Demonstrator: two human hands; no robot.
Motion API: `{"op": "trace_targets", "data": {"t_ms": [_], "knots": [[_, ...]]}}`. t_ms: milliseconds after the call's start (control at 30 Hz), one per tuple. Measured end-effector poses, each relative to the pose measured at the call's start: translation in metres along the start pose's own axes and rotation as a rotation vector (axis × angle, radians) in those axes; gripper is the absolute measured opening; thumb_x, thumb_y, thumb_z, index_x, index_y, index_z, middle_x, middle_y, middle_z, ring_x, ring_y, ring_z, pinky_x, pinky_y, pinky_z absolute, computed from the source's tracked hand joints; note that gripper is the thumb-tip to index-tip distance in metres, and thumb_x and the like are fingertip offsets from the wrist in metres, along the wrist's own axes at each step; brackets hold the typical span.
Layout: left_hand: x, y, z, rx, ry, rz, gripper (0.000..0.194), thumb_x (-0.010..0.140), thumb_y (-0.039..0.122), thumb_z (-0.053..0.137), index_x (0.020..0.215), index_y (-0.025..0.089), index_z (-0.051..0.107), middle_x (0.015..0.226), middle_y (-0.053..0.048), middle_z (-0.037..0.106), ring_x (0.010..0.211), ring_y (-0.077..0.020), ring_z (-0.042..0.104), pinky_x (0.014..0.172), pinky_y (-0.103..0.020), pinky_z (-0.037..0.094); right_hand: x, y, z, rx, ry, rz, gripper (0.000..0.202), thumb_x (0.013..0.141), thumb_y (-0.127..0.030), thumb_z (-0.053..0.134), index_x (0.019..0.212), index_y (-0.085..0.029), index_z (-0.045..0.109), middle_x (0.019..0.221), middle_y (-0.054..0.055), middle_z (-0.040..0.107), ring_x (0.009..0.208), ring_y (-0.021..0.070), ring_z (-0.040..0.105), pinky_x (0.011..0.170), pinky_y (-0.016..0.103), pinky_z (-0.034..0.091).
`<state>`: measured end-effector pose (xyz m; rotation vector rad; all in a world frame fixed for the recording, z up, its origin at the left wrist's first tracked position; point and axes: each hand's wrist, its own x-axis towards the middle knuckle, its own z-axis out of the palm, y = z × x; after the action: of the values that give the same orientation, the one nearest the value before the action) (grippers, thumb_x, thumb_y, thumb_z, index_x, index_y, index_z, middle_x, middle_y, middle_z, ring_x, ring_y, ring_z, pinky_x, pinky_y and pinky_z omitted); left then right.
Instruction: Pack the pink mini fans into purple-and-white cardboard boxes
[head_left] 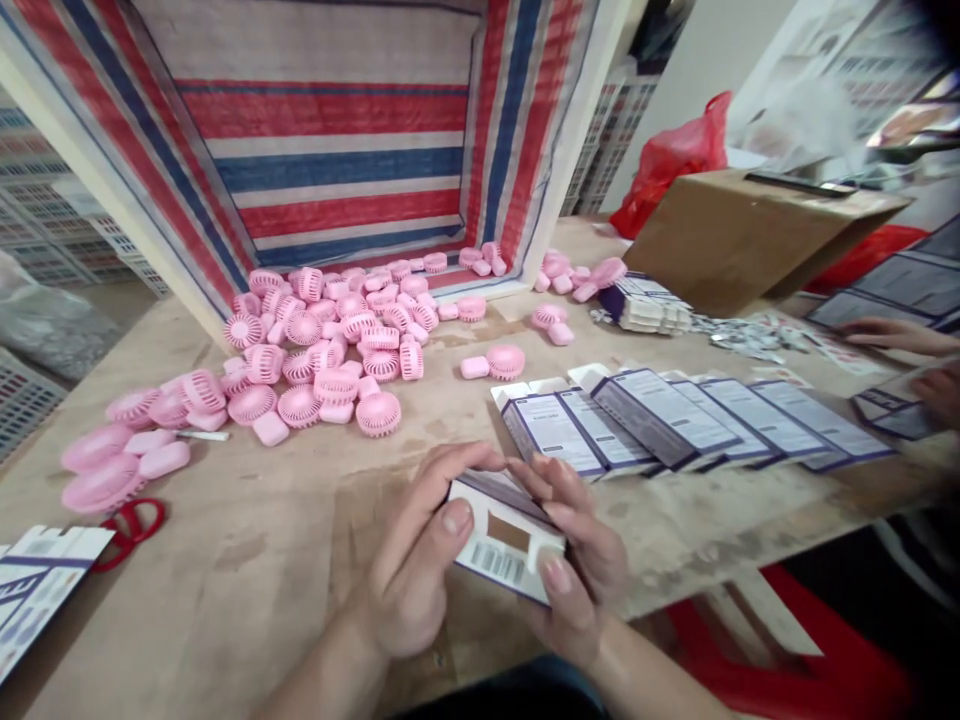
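Observation:
Between my two hands is a small white-and-purple cardboard box (489, 562), its end with a barcode and a brown rectangular patch facing me. My left hand (424, 550) grips the box's left side, thumb on the end flap. On the right side my right hand (577, 545) closes round it, thumb pressed near the barcode end. Right of my hands, several flat purple-and-white boxes (667, 415) lie overlapped in a row. Beyond my hands sits a pink handheld fan (505, 361), apart from a large heap of pink fans (322, 335).
A frame lined with striped cloth (345, 170) stands behind the heap. Red-handled scissors (135, 530) and flat cartons (45, 590) lie at left. A brown cardboard box (720, 240) and a stack of small boxes (646, 303) stand at back right. Another person's hands (900, 340) are at far right.

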<state>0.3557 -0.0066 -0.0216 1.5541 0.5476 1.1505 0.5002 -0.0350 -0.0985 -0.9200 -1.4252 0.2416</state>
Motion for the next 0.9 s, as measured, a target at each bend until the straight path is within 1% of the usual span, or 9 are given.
{"op": "trace_targets", "data": {"t_ms": [100, 233, 367, 467, 500, 600, 700, 800, 900], "knots": [[0.0, -0.008, -0.002, 0.034, -0.067, 0.103, 0.036, 0.102, 0.028, 0.046, 0.131, 0.041, 0.062, 0.126, -0.003, 0.057, 0.118, -0.0227, 0.053, 0.102, -0.038, 0.043, 0.014, -0.001, 0.001, 0.075, 0.064, -0.023, 0.04, 0.099, -0.027, 0.032, 0.135, -0.035, 0.046, 0.148, 0.006, 0.044, 0.129, 0.0308, 0.054, 0.103, 0.059, 0.052], [0.001, -0.017, -0.005, -0.103, -0.05, 0.066, 0.025, 0.096, 0.031, 0.058, 0.116, 0.038, 0.072, 0.11, -0.003, 0.059, 0.102, -0.0202, 0.056, 0.09, -0.033, 0.047, 0.012, 0.004, 0.002, 0.073, 0.044, -0.032, 0.04, 0.098, -0.026, 0.04, 0.136, -0.031, 0.048, 0.148, 0.006, 0.046, 0.131, 0.0314, 0.053, 0.104, 0.057, 0.051], [0.0, -0.017, -0.004, -0.219, -0.008, -0.052, 0.034, 0.098, 0.041, 0.052, 0.127, 0.035, 0.067, 0.109, -0.004, 0.06, 0.102, -0.0206, 0.057, 0.091, -0.031, 0.046, 0.009, 0.005, 0.004, 0.099, 0.06, -0.036, 0.043, 0.094, -0.022, 0.047, 0.136, -0.031, 0.049, 0.146, 0.005, 0.05, 0.134, 0.0309, 0.051, 0.107, 0.056, 0.049], [-0.001, -0.019, -0.003, -0.122, 0.032, -0.006, 0.036, 0.101, 0.028, 0.048, 0.131, 0.04, 0.063, 0.112, -0.002, 0.061, 0.105, -0.0184, 0.056, 0.094, -0.03, 0.045, 0.013, 0.003, 0.004, 0.076, 0.063, -0.029, 0.039, 0.095, -0.024, 0.046, 0.134, -0.03, 0.051, 0.143, 0.007, 0.054, 0.132, 0.0328, 0.053, 0.104, 0.058, 0.051], [-0.001, -0.02, -0.004, -0.091, 0.025, 0.019, 0.035, 0.1, 0.026, 0.05, 0.127, 0.041, 0.066, 0.112, -0.002, 0.061, 0.105, -0.0182, 0.056, 0.092, -0.03, 0.046, 0.014, 0.003, 0.004, 0.07, 0.059, -0.027, 0.038, 0.096, -0.025, 0.045, 0.134, -0.03, 0.051, 0.144, 0.008, 0.053, 0.131, 0.0326, 0.055, 0.102, 0.058, 0.052], [0.0, -0.024, -0.005, -0.147, -0.012, 0.029, 0.02, 0.094, 0.036, 0.061, 0.106, 0.031, 0.076, 0.11, -0.004, 0.059, 0.101, -0.0207, 0.057, 0.084, -0.03, 0.049, 0.016, 0.0, 0.005, 0.07, 0.028, -0.05, 0.041, 0.097, -0.022, 0.043, 0.136, -0.03, 0.051, 0.147, 0.006, 0.051, 0.127, 0.0296, 0.058, 0.1, 0.053, 0.056], [0.001, -0.025, -0.005, -0.118, 0.055, 0.023, 0.01, 0.089, 0.03, 0.066, 0.089, 0.025, 0.074, 0.1, -0.004, 0.06, 0.093, -0.0185, 0.059, 0.078, -0.027, 0.049, 0.015, -0.002, 0.008, 0.069, 0.009, -0.078, 0.046, 0.093, -0.014, 0.044, 0.136, -0.029, 0.052, 0.146, 0.003, 0.053, 0.125, 0.0261, 0.059, 0.101, 0.047, 0.056], [0.0, -0.024, -0.002, 0.033, 0.145, 0.003, 0.013, 0.088, 0.016, 0.064, 0.096, 0.025, 0.066, 0.093, -0.001, 0.062, 0.086, -0.0148, 0.061, 0.078, -0.024, 0.049, 0.012, -0.002, 0.011, 0.075, 0.015, -0.046, 0.048, 0.091, -0.01, 0.045, 0.135, -0.028, 0.054, 0.144, 0.005, 0.055, 0.124, 0.0266, 0.061, 0.101, 0.047, 0.055], [-0.005, -0.024, -0.001, 0.048, 0.181, -0.086, 0.02, 0.087, 0.019, 0.067, 0.106, 0.025, 0.064, 0.094, -0.001, 0.066, 0.084, -0.0137, 0.064, 0.075, -0.023, 0.051, 0.009, 0.0, 0.01, 0.07, 0.0, -0.036, 0.048, 0.092, -0.013, 0.048, 0.137, -0.028, 0.051, 0.146, 0.007, 0.054, 0.126, 0.0271, 0.059, 0.101, 0.048, 0.056]]}}
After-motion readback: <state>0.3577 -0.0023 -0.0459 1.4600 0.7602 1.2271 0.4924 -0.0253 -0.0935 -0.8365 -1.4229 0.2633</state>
